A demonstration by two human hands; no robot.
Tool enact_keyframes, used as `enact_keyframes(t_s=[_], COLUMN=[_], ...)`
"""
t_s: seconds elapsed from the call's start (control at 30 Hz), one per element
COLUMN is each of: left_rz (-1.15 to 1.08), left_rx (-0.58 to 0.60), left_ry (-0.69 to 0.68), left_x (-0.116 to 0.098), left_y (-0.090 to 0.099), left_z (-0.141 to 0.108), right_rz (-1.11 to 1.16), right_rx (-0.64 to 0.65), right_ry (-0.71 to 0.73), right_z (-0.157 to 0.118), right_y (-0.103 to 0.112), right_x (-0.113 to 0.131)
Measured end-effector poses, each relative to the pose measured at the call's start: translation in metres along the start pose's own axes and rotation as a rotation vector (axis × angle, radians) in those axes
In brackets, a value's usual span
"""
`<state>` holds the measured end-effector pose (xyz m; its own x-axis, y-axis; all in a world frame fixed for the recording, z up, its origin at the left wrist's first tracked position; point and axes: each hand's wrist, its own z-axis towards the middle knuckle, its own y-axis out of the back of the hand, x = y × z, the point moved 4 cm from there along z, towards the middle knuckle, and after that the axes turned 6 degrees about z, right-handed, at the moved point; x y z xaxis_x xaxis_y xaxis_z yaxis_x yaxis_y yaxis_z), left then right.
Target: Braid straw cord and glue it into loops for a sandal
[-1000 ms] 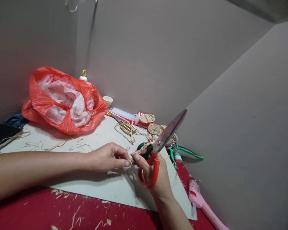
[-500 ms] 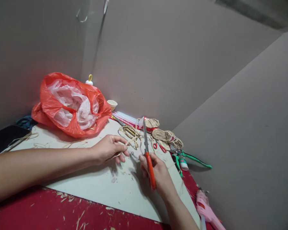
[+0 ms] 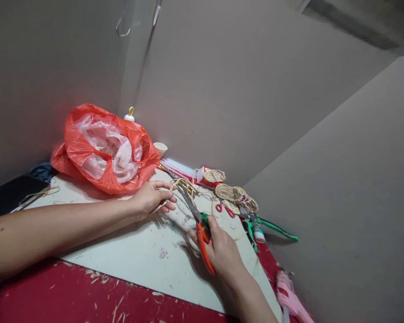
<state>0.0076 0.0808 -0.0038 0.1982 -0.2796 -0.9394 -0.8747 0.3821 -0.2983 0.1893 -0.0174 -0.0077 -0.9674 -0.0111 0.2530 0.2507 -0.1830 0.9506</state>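
Note:
My left hand (image 3: 156,197) pinches a thin straw-coloured braided cord (image 3: 182,182) between thumb and fingers. The cord trails in loops onto the white board, and a loose strand hangs below the palm. In my right hand (image 3: 224,249) is a pair of scissors (image 3: 203,251) with orange and green handles. Its blades point up and left, with their tips beside the cord close to my left fingertips. Whether the blades touch the cord, I cannot tell.
A red plastic bag (image 3: 79,177) with white plastic inside stands back left, by a paper cup (image 3: 160,148). Woven straw soles (image 3: 234,193), red-handled scissors (image 3: 229,211), green-handled cutters (image 3: 278,229) and a pink glue gun (image 3: 289,294) line the right. Straw scraps litter the red cloth (image 3: 74,300).
The scissors have swung from nearly upright to leaning left, bringing their blades to the cord. My right hand has turned and dropped slightly. My left hand still holds the cord. The view has shifted slightly.

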Motion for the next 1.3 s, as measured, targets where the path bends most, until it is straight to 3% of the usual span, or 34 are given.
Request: enact_keyframes(t_s=[0.37, 0.83, 1.3], left_rz=[0.022, -0.05, -0.091], left_rx=[0.018, 0.038, 0.127], left_ry=[-0.013, 0.02, -0.057], left_x=[-0.003, -0.003, -0.005], left_y=[-0.003, -0.001, -0.001], left_z=[-0.005, -0.001, 0.004], right_rz=[-0.212, -0.233, -0.132], right_rx=[-0.214, -0.277, -0.363], right_ry=[-0.024, -0.043, -0.099], right_z=[0.002, 0.001, 0.0], right_y=[0.008, 0.007, 0.008], right_x=[0.0, 0.002, -0.008])
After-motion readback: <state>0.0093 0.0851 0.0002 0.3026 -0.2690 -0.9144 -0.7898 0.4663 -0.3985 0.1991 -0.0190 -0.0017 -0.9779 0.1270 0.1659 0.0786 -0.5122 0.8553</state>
